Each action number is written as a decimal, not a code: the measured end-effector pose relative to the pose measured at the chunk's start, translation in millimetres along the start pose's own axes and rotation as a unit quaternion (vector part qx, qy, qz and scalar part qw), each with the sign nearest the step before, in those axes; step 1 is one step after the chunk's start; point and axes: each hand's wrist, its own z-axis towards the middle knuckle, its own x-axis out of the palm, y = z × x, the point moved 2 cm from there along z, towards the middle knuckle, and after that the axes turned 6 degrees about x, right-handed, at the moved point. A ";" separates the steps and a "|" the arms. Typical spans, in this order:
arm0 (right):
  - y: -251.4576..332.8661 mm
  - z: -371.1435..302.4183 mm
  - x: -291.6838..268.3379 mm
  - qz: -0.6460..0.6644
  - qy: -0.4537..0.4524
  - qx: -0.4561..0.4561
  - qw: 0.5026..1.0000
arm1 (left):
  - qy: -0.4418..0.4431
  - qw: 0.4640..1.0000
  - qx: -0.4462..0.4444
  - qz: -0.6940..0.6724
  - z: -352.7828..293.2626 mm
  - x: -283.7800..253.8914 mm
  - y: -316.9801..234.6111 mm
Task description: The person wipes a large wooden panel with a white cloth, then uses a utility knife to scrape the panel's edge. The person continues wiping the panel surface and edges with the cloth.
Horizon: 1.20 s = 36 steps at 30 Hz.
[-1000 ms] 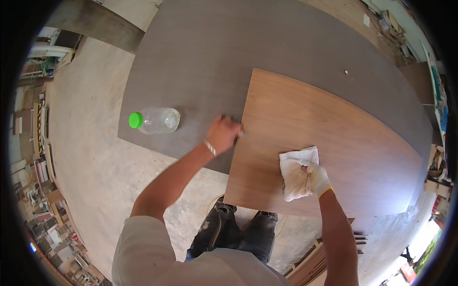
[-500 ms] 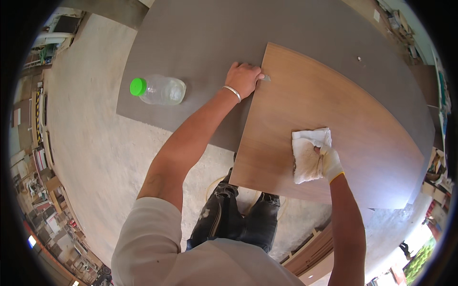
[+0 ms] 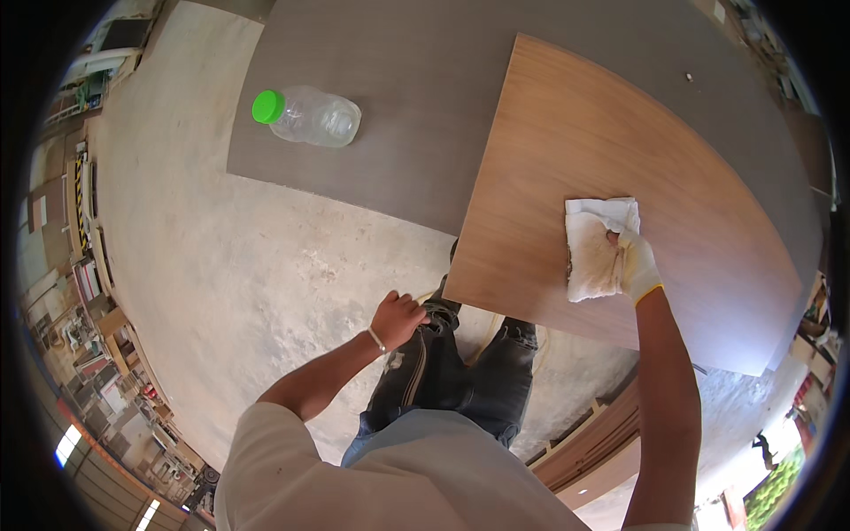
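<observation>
My right hand [image 3: 639, 265], in a white glove with a yellow cuff edge, grips the right side of a folded white cloth [image 3: 591, 265]. The cloth is stained brown and lies flat on a wood-grain panel [image 3: 567, 124]. Above my left thigh, off the panel, my bare left hand [image 3: 398, 319] is closed, a silver bangle [image 3: 378, 342] on its wrist. Whatever its curled fingers may hold is hidden. To the left, a clear plastic bottle [image 3: 317, 117] with a green cap lies on its side, with clear liquid inside.
Under the panel and bottle is a large grey-brown board [image 3: 398, 150]; the wooden panel overhangs its near edge. A small pale bit [image 3: 689, 77] lies on the board at far right. Brown boards [image 3: 589, 447] stand low at right. Stacked material [image 3: 115, 336] lines the concrete floor's left side.
My left hand has left the panel's left edge, where it held a small flat blade, and drawn back toward my body. My right hand stays on the cloth. The view has shifted.
</observation>
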 end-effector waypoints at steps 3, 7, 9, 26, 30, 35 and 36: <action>-0.4 0.4 -9.8 -0.013 -0.014 -0.016 1.000 | -0.040 0.997 -0.059 -0.027 2.3 -17.8 -7.0; 2.1 -3.7 -0.4 -0.034 -0.004 0.001 0.999 | -0.164 0.979 -0.109 -0.053 43.7 -39.5 -9.6; 2.3 -5.8 5.3 -0.040 -0.002 -0.006 0.999 | -0.184 0.974 -0.120 -0.055 59.6 -39.0 -11.2; 2.3 9.2 -22.1 -0.037 0.030 0.030 0.998 | -0.278 0.877 -0.392 -0.014 51.6 17.3 -63.2; -2.9 3.6 -1.9 -0.052 0.125 0.034 0.990 | -0.315 0.862 -0.396 0.012 52.7 21.8 -66.2; 0.0 26.2 -10.9 -0.054 0.132 0.002 0.990 | -0.316 0.840 -0.437 0.059 66.2 39.2 -84.8; -1.0 22.7 -10.0 -0.051 0.123 -0.007 0.991 | -0.330 0.830 -0.447 0.053 70.1 43.3 -88.1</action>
